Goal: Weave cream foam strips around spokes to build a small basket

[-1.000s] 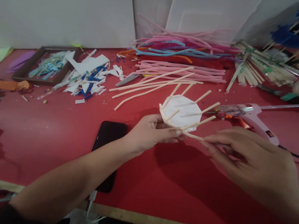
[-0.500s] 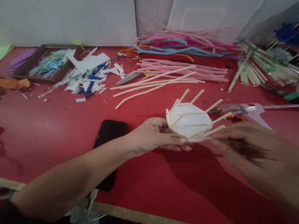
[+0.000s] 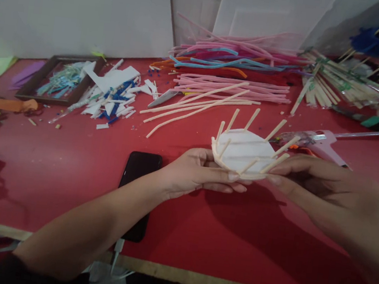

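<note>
A small basket frame (image 3: 250, 145) is held up above the red table, with a round white base and several cream stakes standing around its rim. My left hand (image 3: 202, 174) grips the near left edge, thumb on top and fingers beneath. At the near right edge, my right hand (image 3: 323, 187) pinches the rim with thumb and forefinger, where a cream strip runs along the outside. Behind the frame lie several loose cream pipe cleaners (image 3: 194, 105). The pink glue gun (image 3: 318, 142) rests just beyond my right hand.
A black phone (image 3: 142, 168) with a white cable lies left of my hands. Pink and coloured pipe cleaners (image 3: 231, 89) are stacked at the back. Paper scraps (image 3: 116, 86) and a brown frame tray (image 3: 47, 97) sit on the left, bundled wooden sticks (image 3: 322, 85) at back right.
The basket frame has tilted slightly, its stakes now standing more upright and a little further right. My right fingers have shifted slightly along the rim; my left hand has barely moved.
</note>
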Action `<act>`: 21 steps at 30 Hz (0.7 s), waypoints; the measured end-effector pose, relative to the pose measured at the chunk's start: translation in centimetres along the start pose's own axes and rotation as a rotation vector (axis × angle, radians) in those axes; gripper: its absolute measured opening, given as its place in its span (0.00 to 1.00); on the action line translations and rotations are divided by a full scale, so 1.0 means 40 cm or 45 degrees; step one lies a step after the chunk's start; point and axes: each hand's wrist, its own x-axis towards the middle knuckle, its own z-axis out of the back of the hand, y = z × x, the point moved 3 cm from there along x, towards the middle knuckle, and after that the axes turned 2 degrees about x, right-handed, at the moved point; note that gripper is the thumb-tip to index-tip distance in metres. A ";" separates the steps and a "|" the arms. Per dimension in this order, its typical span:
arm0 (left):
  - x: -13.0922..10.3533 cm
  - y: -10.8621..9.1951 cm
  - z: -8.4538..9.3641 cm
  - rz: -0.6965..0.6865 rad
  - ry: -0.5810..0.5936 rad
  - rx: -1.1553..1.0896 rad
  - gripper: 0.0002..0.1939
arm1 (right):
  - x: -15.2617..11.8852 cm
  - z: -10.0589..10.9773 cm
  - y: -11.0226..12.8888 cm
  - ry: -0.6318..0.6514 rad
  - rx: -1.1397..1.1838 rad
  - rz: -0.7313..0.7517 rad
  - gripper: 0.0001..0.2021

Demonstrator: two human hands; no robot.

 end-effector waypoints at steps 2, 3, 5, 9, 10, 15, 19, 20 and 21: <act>-0.001 0.000 0.001 -0.006 0.003 0.018 0.18 | -0.001 0.000 -0.011 -0.027 0.052 -0.048 0.09; 0.000 0.000 0.002 -0.012 0.007 0.027 0.18 | -0.001 -0.001 -0.017 -0.031 0.077 -0.074 0.09; 0.001 0.001 0.004 -0.028 0.016 0.040 0.19 | -0.003 -0.002 -0.028 -0.009 0.122 -0.135 0.11; 0.005 0.004 0.005 -0.056 0.066 0.043 0.18 | -0.001 -0.004 -0.046 0.003 0.219 -0.257 0.15; 0.005 0.004 0.005 -0.064 0.074 0.048 0.18 | 0.000 -0.004 -0.049 -0.002 0.248 -0.302 0.17; 0.005 0.001 0.004 -0.115 0.042 0.115 0.18 | -0.001 -0.023 -0.063 0.137 0.468 -0.629 0.25; 0.004 0.002 0.006 -0.136 0.024 0.167 0.20 | -0.008 -0.030 -0.076 0.209 0.531 -0.718 0.27; 0.004 0.002 0.007 -0.140 0.024 0.176 0.20 | -0.010 -0.030 -0.080 0.215 0.511 -0.722 0.26; 0.004 0.002 0.008 -0.146 0.024 0.180 0.20 | -0.011 -0.030 -0.083 0.218 0.488 -0.721 0.26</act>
